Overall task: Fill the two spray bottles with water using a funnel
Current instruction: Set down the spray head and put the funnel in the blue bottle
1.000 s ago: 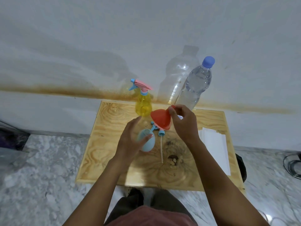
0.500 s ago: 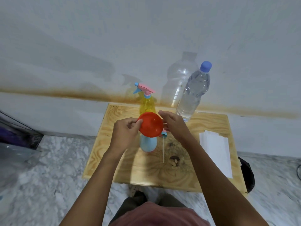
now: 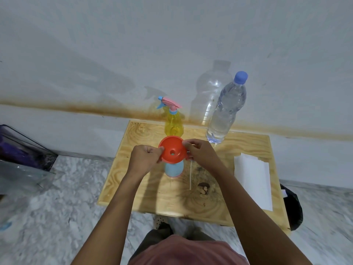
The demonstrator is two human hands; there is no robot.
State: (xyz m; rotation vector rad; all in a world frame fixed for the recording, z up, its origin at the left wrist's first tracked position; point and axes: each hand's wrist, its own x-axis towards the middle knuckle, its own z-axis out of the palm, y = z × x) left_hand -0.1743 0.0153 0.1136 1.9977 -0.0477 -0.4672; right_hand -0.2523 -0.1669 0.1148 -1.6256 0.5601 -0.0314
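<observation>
A red funnel (image 3: 172,151) sits mouth-up on top of the light blue spray bottle (image 3: 173,169), which stands upright near the middle of the wooden table (image 3: 149,190). My left hand (image 3: 145,157) pinches the funnel's left rim and my right hand (image 3: 200,153) pinches its right rim. The blue bottle's neck is hidden under the funnel. Its removed spray head, with a white dip tube (image 3: 190,175), lies just right of it, mostly behind my right hand. A yellow spray bottle (image 3: 173,122) with a pink and blue trigger stands at the back. A capped water bottle (image 3: 226,111) stands to its right.
White folded paper (image 3: 254,180) lies on the table's right side. A dark stain (image 3: 203,188) marks the wood near the tube. The wall rises directly behind the table. A clear plastic bin (image 3: 21,157) stands on the marble floor at left, a black bag (image 3: 294,209) at right.
The funnel went from my right hand alone, tilted beside the blue bottle, to sitting mouth-up on that bottle. My left hand left the bottle's body and now grips the funnel rim.
</observation>
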